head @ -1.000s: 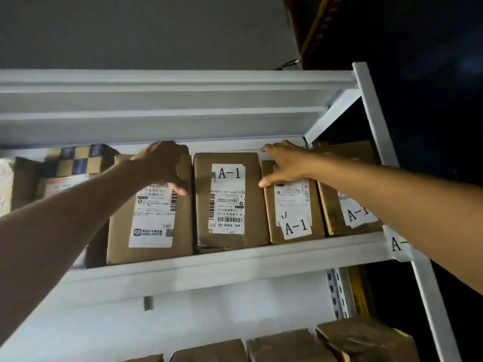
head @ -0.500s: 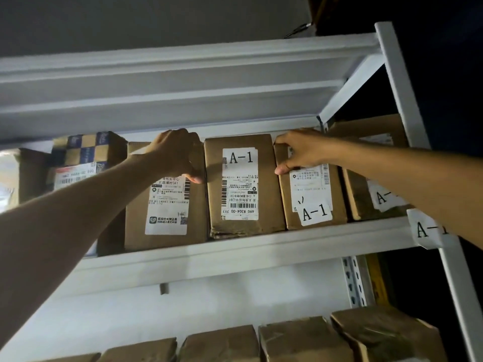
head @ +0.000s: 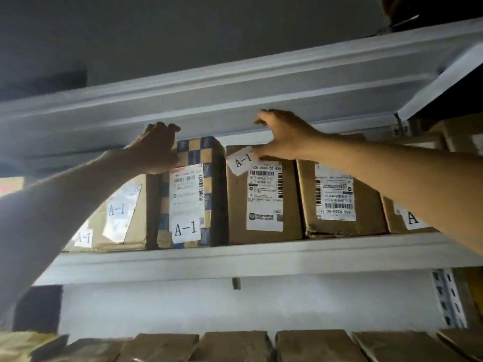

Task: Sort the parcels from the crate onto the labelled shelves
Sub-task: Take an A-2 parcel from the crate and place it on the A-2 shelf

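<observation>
1. Presently, both arms reach up and forward to the shelf ledge (head: 235,257), where the parcels marked A-1 stand side by side in one row.
2. The left hand (head: 156,150) lies against the upper left corner of the checkered parcel (head: 193,194). Its fingers curl above the top edge. The view is dim there, so it cannot be told whether they grip the parcel or only rest on it.
3. The right hand (head: 283,137) holds the brown parcel (head: 264,199) at its top. The thumb is on the front face at the A-1 label (head: 241,160), and the fingers hook over the top edge.
4. The two parcels touch, checkered to the left and brown to the right. Each stands on end, long axis vertical, labelled face toward the person. Each hand is nearest its own parcel, and the arms do not cross.
5. Governing relation: the parcel tops lie just beneath the upper shelf (head: 235,100). Lifting therefore appears to have little room. A slide along the ledge or an outward tilt suits the space better.
6. Side room: the next parcel (head: 339,197) touches the brown one on the right. The far-left parcel (head: 117,212) stands just beside the checkered one. Open room lies toward the person only.
7. Edge: the parcel bases sit near the front lip of the ledge. A strong pull could tip a parcel off toward the lower row (head: 235,346).
</observation>
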